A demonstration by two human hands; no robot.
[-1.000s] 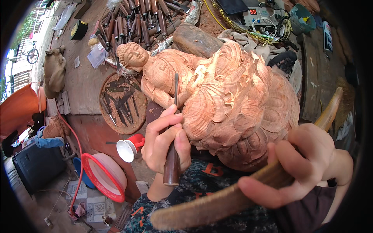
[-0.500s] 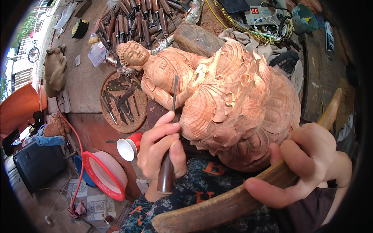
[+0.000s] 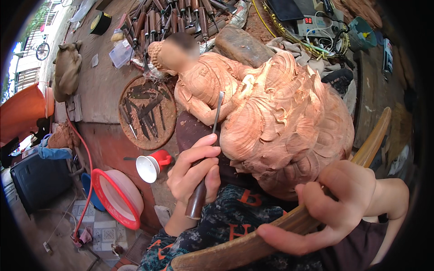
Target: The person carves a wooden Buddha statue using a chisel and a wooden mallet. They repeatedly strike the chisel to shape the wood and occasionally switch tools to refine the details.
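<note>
Carving (image 3: 271,117) lies on the table (image 3: 99,86), resting against the person's lap. Chisel (image 3: 209,149) tip touches its folds; left hand (image 3: 192,174) clamped on the chisel handle. Right hand (image 3: 337,207) grips a wooden mallet (image 3: 253,241). Spare chisels (image 3: 181,18) lie beyond.

Small rectangular display (image 3: 308,20), red digits on black, set in a pale box at top. Clear plastic packet (image 3: 121,53) lies upper left.

Upright chisel (image 3: 209,149) against carved statue (image 3: 280,126)
</note>
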